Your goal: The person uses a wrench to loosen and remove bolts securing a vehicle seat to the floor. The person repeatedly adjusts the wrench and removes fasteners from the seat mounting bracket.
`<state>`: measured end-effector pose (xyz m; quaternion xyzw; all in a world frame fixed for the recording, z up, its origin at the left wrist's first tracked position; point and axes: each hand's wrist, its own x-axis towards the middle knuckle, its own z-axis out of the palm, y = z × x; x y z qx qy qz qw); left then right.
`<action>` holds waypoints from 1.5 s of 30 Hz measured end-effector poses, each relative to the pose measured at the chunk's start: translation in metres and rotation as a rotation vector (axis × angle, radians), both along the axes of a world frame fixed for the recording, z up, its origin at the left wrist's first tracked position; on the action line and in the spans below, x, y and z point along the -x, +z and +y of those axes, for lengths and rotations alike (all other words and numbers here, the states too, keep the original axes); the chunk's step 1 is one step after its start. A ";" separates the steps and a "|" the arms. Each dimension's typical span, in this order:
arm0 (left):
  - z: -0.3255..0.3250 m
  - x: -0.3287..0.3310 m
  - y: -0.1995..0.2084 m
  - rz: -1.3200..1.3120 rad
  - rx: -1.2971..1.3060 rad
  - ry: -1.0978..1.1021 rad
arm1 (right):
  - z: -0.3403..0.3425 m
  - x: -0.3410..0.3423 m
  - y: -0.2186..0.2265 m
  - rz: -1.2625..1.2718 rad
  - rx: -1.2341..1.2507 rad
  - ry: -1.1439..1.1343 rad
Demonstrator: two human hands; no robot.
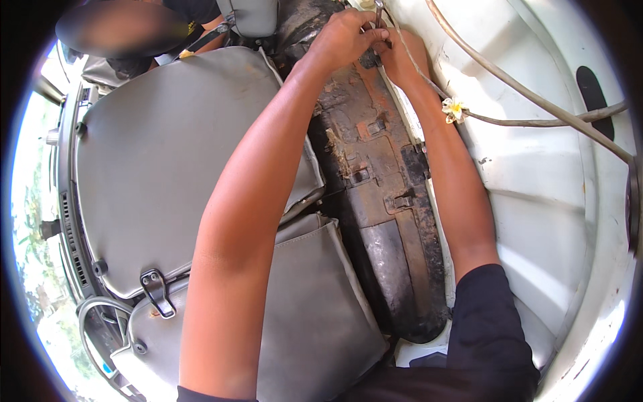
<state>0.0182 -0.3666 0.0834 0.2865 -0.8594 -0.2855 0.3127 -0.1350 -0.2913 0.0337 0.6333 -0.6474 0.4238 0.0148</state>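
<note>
At the far end of a long rusty metal channel (368, 161), my two hands are close together. My left hand (348, 40) is closed, its thumb and fingers pinched around a slim shiny metal tool (379, 9) that sticks up at the top edge; its kind cannot be told. Beside it, my right hand (404, 57) is curled with its fingertips near the left ones, over a small black part (368, 59) on the channel. What the right fingers grip is hidden. A thin cable (406, 50) passes over the right hand.
Grey padded seats (181, 161) with a metal latch (158, 293) lie to the left. White body panel (536, 201) walls the right side. Thick cables (509, 77) cross it, with a white-yellow flower (454, 110) on one. Another person (201, 27) is at the far left.
</note>
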 end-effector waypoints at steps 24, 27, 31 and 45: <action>-0.040 0.013 -0.047 0.152 0.102 0.051 | 0.009 -0.004 0.036 -0.419 -0.090 0.007; -0.038 0.019 -0.031 0.150 0.131 0.020 | 0.007 -0.001 0.031 -0.408 -0.037 -0.010; -0.032 0.021 -0.030 0.141 0.174 0.001 | 0.003 0.001 0.025 -0.340 0.024 0.034; -0.018 0.017 -0.027 0.131 0.140 -0.106 | 0.004 0.000 0.029 -0.388 -0.017 0.080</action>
